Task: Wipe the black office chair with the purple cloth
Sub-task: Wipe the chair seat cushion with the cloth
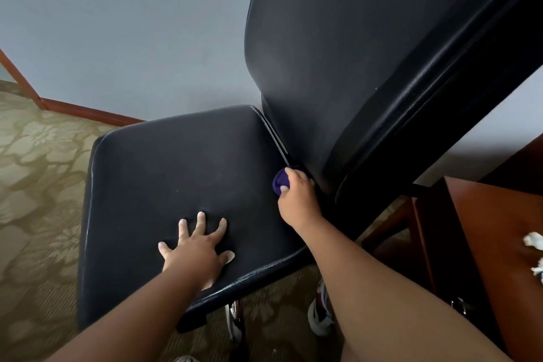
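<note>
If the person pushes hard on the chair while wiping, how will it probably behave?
The chair will probably roll: chrome base parts show below the seat, likely castors. The left hand, flat on the seat, seems to steady it. The cushion dents under the fingers, so it likely yields. The right hand holds the bunched cloth.

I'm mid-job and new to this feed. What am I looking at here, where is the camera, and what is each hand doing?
There is no machine: a person works with two bare hands, and the one picture comes from a camera on their head, looking down. Below is a black office chair, its seat and backrest. The left hand lies flat, fingers spread, on the seat. The right hand has its grip closed on a bunched purple cloth, at the crease where seat meets backrest. At right stands a wooden table bearing something white and crumpled. The floor is patterned carpet.
</note>
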